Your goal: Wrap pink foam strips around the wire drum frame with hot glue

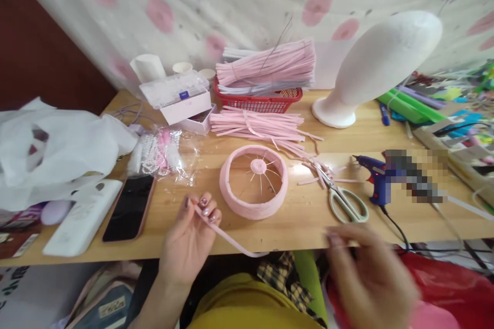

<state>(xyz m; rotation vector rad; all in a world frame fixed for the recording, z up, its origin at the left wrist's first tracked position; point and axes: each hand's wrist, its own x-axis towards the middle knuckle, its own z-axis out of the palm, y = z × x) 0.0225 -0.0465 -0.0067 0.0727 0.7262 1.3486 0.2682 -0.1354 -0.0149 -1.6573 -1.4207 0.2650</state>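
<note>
My left hand [195,231] is at the table's front edge, closed in a pinch on one end of a pink pipe cleaner [227,239]. The loose end trails down to the right, over the edge. Just beyond lies a round pink frame [254,211], a wide band with thin wires running to a small pink disc [258,166] in its middle. My right hand [366,272] hovers in front of the table, smeared by motion, apart from the pipe cleaner; whether its fingers hold anything does not show. Nearest to it are scissors [349,205] with pale green handles.
Behind the frame lie a bundle of pink pipe cleaners [254,126] and a red basket [257,104] with more bundles. A white foam head [380,56] stands at the back right. A blue glue gun [380,177] lies right; a phone [129,208] and a bagged pearl string [158,151] lie left.
</note>
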